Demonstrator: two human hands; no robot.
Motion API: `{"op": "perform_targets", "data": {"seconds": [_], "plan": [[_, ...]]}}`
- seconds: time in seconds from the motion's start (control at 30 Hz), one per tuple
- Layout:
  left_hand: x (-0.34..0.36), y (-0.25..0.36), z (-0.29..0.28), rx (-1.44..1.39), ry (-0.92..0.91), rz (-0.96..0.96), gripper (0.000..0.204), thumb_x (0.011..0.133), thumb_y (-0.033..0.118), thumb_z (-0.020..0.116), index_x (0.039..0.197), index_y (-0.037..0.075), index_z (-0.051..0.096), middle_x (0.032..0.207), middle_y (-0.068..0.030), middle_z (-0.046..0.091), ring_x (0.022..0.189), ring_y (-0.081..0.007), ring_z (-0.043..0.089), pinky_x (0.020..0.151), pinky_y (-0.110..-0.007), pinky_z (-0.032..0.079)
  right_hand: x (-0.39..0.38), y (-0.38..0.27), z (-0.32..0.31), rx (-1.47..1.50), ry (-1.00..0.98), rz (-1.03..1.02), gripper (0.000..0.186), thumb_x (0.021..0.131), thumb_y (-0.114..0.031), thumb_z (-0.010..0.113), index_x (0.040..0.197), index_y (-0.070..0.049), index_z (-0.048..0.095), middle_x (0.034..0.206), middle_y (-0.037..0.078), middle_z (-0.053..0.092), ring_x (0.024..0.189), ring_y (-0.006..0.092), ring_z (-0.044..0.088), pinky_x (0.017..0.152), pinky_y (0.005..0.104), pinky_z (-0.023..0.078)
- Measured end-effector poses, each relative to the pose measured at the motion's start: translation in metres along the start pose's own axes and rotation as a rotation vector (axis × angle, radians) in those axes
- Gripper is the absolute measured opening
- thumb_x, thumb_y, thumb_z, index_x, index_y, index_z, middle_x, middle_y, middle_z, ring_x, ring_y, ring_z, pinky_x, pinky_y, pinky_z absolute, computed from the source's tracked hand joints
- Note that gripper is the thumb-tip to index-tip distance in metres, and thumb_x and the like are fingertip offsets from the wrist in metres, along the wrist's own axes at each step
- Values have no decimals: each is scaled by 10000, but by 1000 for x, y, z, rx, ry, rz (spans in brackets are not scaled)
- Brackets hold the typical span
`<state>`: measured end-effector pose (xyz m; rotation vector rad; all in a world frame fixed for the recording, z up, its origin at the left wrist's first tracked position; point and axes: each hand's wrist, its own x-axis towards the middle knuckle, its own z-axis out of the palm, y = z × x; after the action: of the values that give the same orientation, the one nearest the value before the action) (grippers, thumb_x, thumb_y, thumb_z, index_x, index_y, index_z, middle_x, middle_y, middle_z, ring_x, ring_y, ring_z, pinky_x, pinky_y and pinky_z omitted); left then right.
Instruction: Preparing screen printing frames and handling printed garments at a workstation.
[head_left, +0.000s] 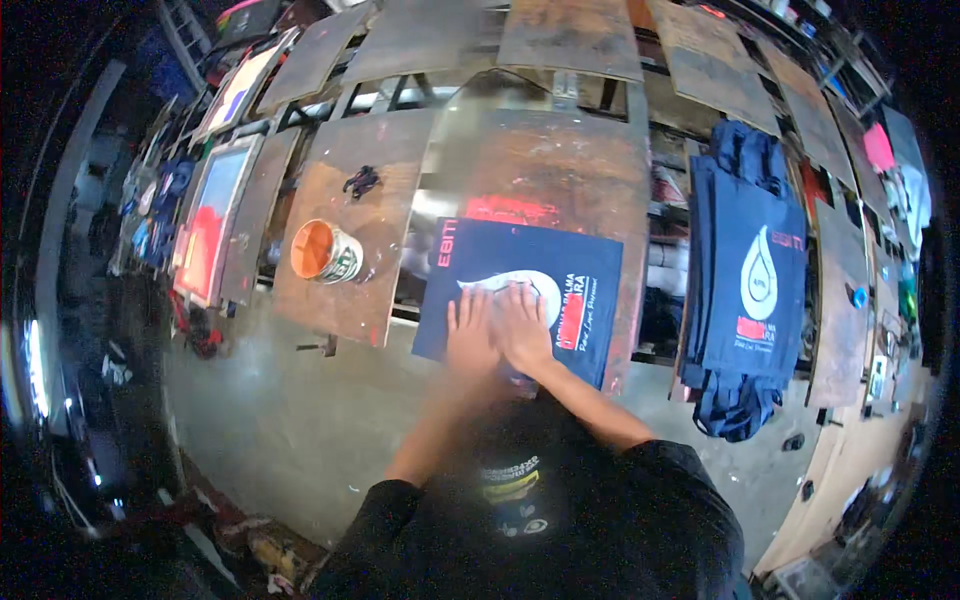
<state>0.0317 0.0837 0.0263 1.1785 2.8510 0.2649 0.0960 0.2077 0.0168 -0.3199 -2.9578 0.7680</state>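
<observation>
– where were the hands?
– nearest to us, over the near half of the bag. the left hand (472,335) and the right hand (524,330) lay palm down, side by side, open with fingers slightly spread, pinching nothing. the left one looked blurred.
– and the bag?
– the dark blue bag (480,247) was spread on the near part of the counter (570,165), its white drop (545,283) partly under the fingers, a red patch (572,322) just right of them. i couldn't tell whether its left edge overhung.
– so what made for good smoothing, if smoothing it was?
– in my judgement, whole palms, even weight, and strokes from the middle outward, so no crease was trapped. lighter fingers near the print seemed wise, since i couldn't tell if it was dry.
– anything to mind around it?
– to the right, a stack of similar bags (718,250), straps hanging at the near end. to the left, well apart, an open white tub (347,262), orange-red inside; clean palms mattered there. just beyond the bag, a red smear (512,208) marked the counter, so dragging cloth across it looked risky.
– and farther off?
– a black clump (361,181) beyond the tub, then bare boards (565,40) at the far side.
</observation>
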Motion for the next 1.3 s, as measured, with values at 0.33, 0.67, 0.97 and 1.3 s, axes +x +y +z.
{"op": "perform_targets", "data": {"seconds": [0.33, 0.67, 0.97, 1.3], "plan": [[-5, 0, 7, 41, 12, 39, 707, 893, 383, 454, 1503, 81, 261, 1579, -116, 197, 1472, -295, 119, 1176, -495, 70, -34, -9, -21, -17, 165, -72, 591, 913, -367, 516, 1379, -16, 425, 1435, 230, 390, 1387, 373, 303, 1131, 524, 222], [-8, 7, 3, -40, 119, 70, 792, 890, 501, 537, 1469, 14, 304, 1543, -155, 275, 1451, -325, 186, 1156, -515, 113, -153, 28, -65, 40, -186, 136, 519, 903, -257, 576, 1334, 12, 470, 1444, 199, 418, 1369, 348, 358, 1071, 555, 334], [2, -43, 14, -1034, 131, -82, 342, 823, 25, 607, 1162, 31, 656, 1324, -131, 584, 1404, -258, 339, 1163, -429, 167, -138, 41, -75, 362, -230, 242, 546, 898, -345, 583, 1302, 16, 515, 1433, 192, 437, 1363, 356, 363, 1073, 542, 340], [-56, -60, -6, -1858, 825, -485, 167, 873, 87, 460, 908, 18, 608, 758, -32, 505, 623, -130, 469, 567, -259, 398, -139, 18, -77, 223, -113, 197, 467, 863, -339, 627, 1202, -18, 614, 1208, 233, 601, 1111, 396, 580, 960, 451, 460]]}}
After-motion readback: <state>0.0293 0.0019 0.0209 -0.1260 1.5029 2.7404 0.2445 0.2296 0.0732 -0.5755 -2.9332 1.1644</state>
